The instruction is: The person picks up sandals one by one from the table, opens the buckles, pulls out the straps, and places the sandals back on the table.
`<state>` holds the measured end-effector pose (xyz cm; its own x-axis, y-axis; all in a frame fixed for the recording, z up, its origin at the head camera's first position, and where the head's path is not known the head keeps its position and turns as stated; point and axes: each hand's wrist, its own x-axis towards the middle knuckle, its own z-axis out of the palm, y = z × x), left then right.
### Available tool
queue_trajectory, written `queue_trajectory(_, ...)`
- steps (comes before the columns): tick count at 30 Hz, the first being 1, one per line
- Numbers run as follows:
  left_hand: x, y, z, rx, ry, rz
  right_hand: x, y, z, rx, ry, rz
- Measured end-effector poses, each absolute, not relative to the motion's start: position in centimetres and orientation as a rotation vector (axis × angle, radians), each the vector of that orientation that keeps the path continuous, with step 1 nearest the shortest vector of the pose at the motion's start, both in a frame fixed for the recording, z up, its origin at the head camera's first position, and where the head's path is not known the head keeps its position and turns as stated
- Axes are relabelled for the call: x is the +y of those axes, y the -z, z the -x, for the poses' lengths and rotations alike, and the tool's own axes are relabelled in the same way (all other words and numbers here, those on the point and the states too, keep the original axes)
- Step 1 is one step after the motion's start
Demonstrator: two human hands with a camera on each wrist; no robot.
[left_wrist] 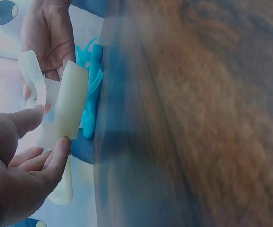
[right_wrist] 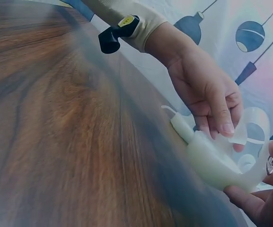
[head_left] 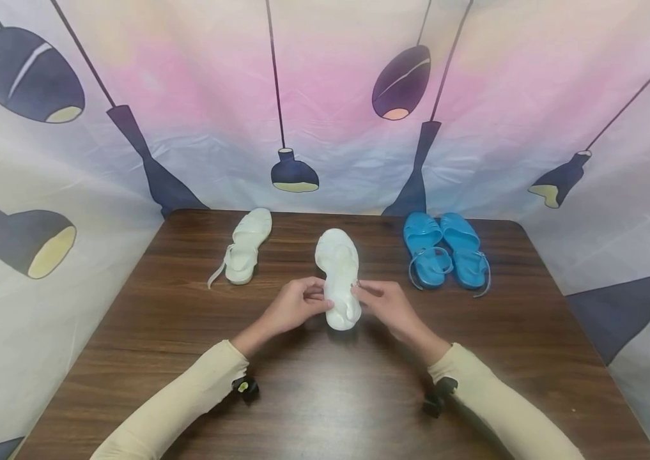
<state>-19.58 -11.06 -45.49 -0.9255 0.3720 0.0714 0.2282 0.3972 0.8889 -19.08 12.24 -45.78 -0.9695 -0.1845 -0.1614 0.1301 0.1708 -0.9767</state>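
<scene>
While my left fingers and right fingers pinch this sandal, I'd press evenly.
Stay within the bench edges.

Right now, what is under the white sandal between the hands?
Brown tabletop shows around the white sandal, which appears lifted above it. In the head view, the sandal itself covers the patch directly beneath, so that spot cannot be seen.

Head: high, forward-down over brown wood-grain counter
Left wrist: close, sideways
Right wrist: close, tilted
Both wrists: white plastic sandal
</scene>
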Motion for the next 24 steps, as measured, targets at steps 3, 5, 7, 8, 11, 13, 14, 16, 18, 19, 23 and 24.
queue_trajectory(3, -11.6, 45.3, 19.9, 2.508, -1.566, -0.528, 11.5, 45.5, 19.5, 2.197, 1.910, 0.051)
queue_trajectory(5, -11.9, 45.1, 20.1, 2.510, -1.572, -0.532, 11.1, 45.4, 19.8, 2.197, 1.926, 0.052)
queue_trajectory(7, -12.3, 44.9, 20.3, 2.512, -1.578, -0.531, 10.6, 45.3, 20.2, 2.196, 1.939, 0.052)
queue_trajectory(8, -12.5, 44.9, 20.4, 2.518, -1.579, -0.526, 10.3, 45.2, 20.4, 2.197, 1.944, 0.056)
queue_trajectory(11, -13.0, 44.5, 20.7, 2.537, -1.580, -0.516, 9.6, 45.0, 21.0, 2.196, 1.963, 0.068)
queue_trajectory(13, -13.4, 44.3, 21.1, 2.553, -1.570, -0.502, 9.1, 44.8, 21.5, 2.190, 1.978, 0.076)
queue_trajectory(14, -13.7, 44.2, 21.3, 2.561, -1.564, -0.501, 8.8, 44.7, 21.7, 2.188, 1.984, 0.081)
queue_trajectory(16, -14.1, 44.0, 21.6, 2.575, -1.548, -0.499, 8.3, 44.6, 22.2, 2.181, 1.994, 0.080)
queue_trajectory(18, -14.5, 43.9, 21.9, 2.592, -1.529, -0.489, 7.9, 44.5, 22.5, 2.180, 2.000, 0.088)
queue_trajectory(19, -14.7, 43.8, 22.0, 2.601, -1.520, -0.488, 7.6, 44.5, 22.7, 2.179, 2.002, 0.094)
queue_trajectory(23, -15.3, 43.5, 22.6, 2.618, -1.504, -0.455, 6.8, 44.4, 23.6, 2.171, 2.015, 0.109)
queue_trajectory(24, -15.5, 43.5, 22.7, 2.618, -1.504, -0.449, 6.6, 44.4, 23.8, 2.166, 2.017, 0.109)
